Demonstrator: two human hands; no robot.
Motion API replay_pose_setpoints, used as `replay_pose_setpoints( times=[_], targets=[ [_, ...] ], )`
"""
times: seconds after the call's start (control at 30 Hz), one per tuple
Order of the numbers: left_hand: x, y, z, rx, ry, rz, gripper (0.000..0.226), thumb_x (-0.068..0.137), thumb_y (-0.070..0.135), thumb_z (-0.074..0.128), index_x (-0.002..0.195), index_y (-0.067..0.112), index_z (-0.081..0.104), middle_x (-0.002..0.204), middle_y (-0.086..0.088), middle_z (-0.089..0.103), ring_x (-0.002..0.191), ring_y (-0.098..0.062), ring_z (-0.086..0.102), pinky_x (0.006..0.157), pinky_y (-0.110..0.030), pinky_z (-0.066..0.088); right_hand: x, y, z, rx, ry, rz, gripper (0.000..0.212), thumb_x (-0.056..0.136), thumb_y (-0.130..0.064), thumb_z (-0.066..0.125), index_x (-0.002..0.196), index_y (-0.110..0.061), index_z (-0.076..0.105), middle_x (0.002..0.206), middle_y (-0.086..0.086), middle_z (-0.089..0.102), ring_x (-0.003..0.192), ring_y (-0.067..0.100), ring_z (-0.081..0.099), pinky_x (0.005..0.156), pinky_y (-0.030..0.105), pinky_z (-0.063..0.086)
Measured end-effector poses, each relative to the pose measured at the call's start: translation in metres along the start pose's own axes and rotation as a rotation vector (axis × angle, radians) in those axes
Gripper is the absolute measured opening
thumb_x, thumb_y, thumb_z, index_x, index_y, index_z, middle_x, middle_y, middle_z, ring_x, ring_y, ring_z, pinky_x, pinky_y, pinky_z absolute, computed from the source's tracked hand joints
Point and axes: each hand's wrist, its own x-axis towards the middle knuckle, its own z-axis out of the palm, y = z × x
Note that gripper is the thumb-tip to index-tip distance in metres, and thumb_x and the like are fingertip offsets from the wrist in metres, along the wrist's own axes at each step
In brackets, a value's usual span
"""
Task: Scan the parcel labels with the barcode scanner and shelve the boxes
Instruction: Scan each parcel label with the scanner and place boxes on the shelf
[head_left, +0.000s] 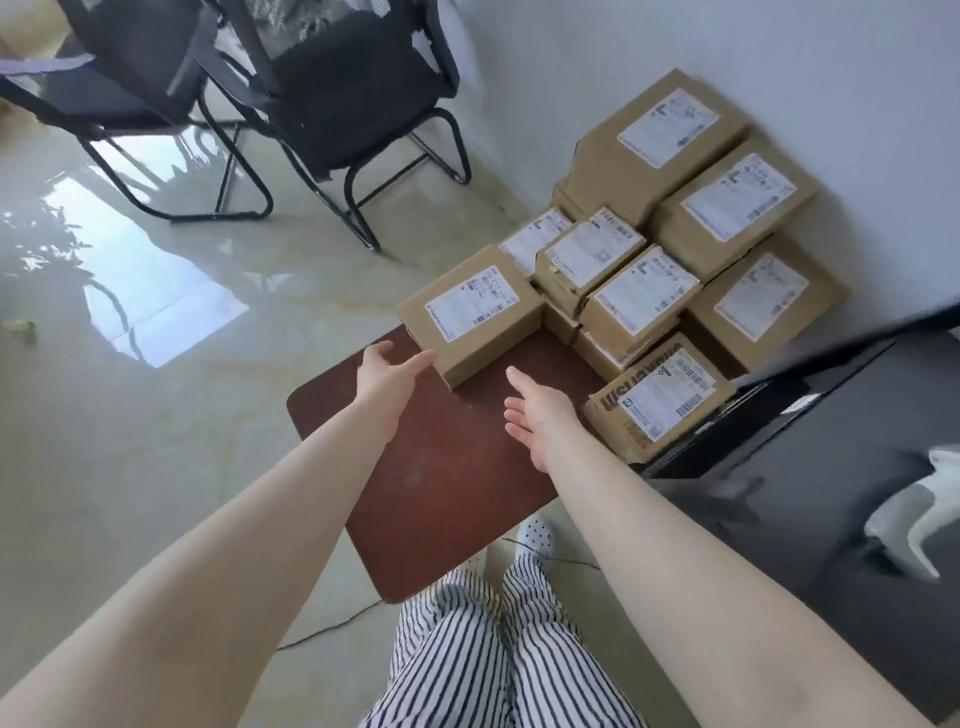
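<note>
Both hands reach for the nearest parcel box (470, 317), which sits at the far edge of the dark red bench (441, 467) with its white label (471, 303) facing up. The left hand (387, 371) is spread wide, fingertips at or just touching the box's left front corner; whether contact is made is hard to tell. The right hand (540, 415) is also wide, palm turned inward, still apart from the box and holding nothing.

To do this pick-up well, I would judge that the hands should close on opposite short sides, palms flat against the cardboard, so the label stays uncovered and upward for scanning. The right hand has to travel further forward before pressing. The box looks light and rigid, so a gentle squeeze should do.

The stack of parcels (675, 234) stands just beside it against the wall (779, 52), so lift straight up rather than dragging sideways. A white object on the black surface (831, 493) to the right, blurred, may be the scanner (904, 519); that is a guess
</note>
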Motion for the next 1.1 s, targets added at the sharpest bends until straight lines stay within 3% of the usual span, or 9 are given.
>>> replay_pose_setpoints(
  times=[0.17, 0.33, 0.47, 0.53, 0.67, 0.77, 0.87, 1.0, 1.1],
  targets=[
    [0.074, 0.004, 0.012, 0.131, -0.001, 0.096, 0.090, 0.085, 0.039, 0.080, 0.157, 0.022, 0.029, 0.157, -0.005, 0.034, 0.135, -0.025, 0.049, 0.110, -0.042, 0.044, 0.051, -0.001, 0.027, 0.005, 0.017, 0.024, 0.023, 0.093, -0.039, 0.068, 0.086, -0.021, 0.056, 0.127, 0.014, 0.061, 0.115, 0.023, 0.061, 0.099, 0.034, 0.052],
    [0.126, 0.002, 0.024, 0.243, -0.052, 0.181, 0.092, 0.086, 0.037, 0.079, 0.160, 0.021, 0.026, 0.155, -0.002, 0.042, 0.135, -0.020, 0.050, 0.111, -0.036, 0.043, 0.092, 0.004, 0.047, -0.020, -0.018, 0.009, 0.039, 0.095, -0.043, 0.064, 0.122, -0.016, 0.061, 0.118, 0.003, 0.057, 0.104, 0.022, 0.056, 0.106, 0.040, 0.048],
    [0.133, -0.017, 0.024, 0.369, 0.012, 0.220, 0.061, 0.077, 0.052, 0.079, 0.125, 0.024, 0.054, 0.130, -0.003, 0.059, 0.125, -0.025, 0.055, 0.108, -0.043, 0.045, 0.106, 0.011, 0.055, -0.078, -0.002, -0.038, 0.058, 0.096, -0.048, 0.060, 0.142, -0.014, 0.052, 0.127, -0.002, 0.059, 0.114, 0.019, 0.056, 0.108, 0.041, 0.046],
    [0.122, -0.036, 0.027, 0.420, 0.055, 0.173, 0.055, 0.079, 0.060, 0.076, 0.110, 0.019, 0.056, 0.119, -0.005, 0.063, 0.121, -0.029, 0.056, 0.102, -0.043, 0.047, 0.107, 0.019, 0.054, -0.101, 0.058, -0.077, 0.056, 0.096, -0.046, 0.060, 0.141, -0.013, 0.052, 0.131, -0.003, 0.060, 0.114, 0.017, 0.057, 0.100, 0.034, 0.046],
    [0.094, -0.065, 0.033, 0.355, 0.037, 0.028, 0.062, 0.078, 0.066, 0.075, 0.095, 0.010, 0.053, 0.091, -0.001, 0.059, 0.100, -0.032, 0.066, 0.061, -0.032, 0.041, 0.097, 0.038, 0.046, -0.179, 0.196, -0.162, 0.045, 0.096, -0.041, 0.061, 0.134, -0.018, 0.053, 0.119, -0.004, 0.061, 0.101, 0.013, 0.056, 0.085, 0.028, 0.042],
    [0.078, -0.076, 0.033, 0.284, -0.020, -0.018, 0.060, 0.081, 0.058, 0.077, 0.114, 0.014, 0.052, 0.105, 0.001, 0.064, 0.091, -0.017, 0.062, 0.067, -0.030, 0.042, 0.090, 0.055, 0.039, -0.195, 0.187, -0.173, 0.040, 0.095, -0.039, 0.063, 0.126, -0.019, 0.049, 0.117, -0.003, 0.061, 0.100, 0.013, 0.058, 0.083, 0.028, 0.043],
    [0.063, -0.084, 0.028, 0.376, -0.126, 0.022, 0.053, 0.084, 0.059, 0.072, 0.120, 0.023, 0.056, 0.097, 0.008, 0.066, 0.084, -0.006, 0.062, 0.066, -0.025, 0.044, 0.080, 0.067, 0.034, -0.154, 0.180, -0.154, 0.039, 0.096, -0.038, 0.064, 0.124, -0.022, 0.043, 0.116, -0.004, 0.060, 0.097, 0.010, 0.058, 0.083, 0.028, 0.043],
    [0.044, -0.084, 0.014, 0.336, -0.152, -0.018, 0.056, 0.086, 0.061, 0.070, 0.116, 0.017, 0.055, 0.107, 0.000, 0.064, 0.083, -0.010, 0.061, 0.062, -0.027, 0.044, 0.058, 0.071, 0.031, -0.132, 0.161, -0.213, 0.035, 0.094, -0.040, 0.065, 0.119, -0.024, 0.047, 0.110, -0.006, 0.061, 0.092, 0.000, 0.057, 0.071, 0.019, 0.044],
    [0.025, -0.075, 0.002, 0.185, -0.191, -0.130, 0.063, 0.085, 0.058, 0.073, 0.121, 0.015, 0.046, 0.113, -0.001, 0.057, 0.088, -0.010, 0.057, 0.060, -0.026, 0.043, 0.034, 0.073, 0.031, -0.061, 0.136, -0.222, 0.035, 0.092, -0.043, 0.067, 0.116, -0.024, 0.050, 0.114, -0.002, 0.063, 0.096, 0.007, 0.061, 0.079, 0.028, 0.053]
  ],
)
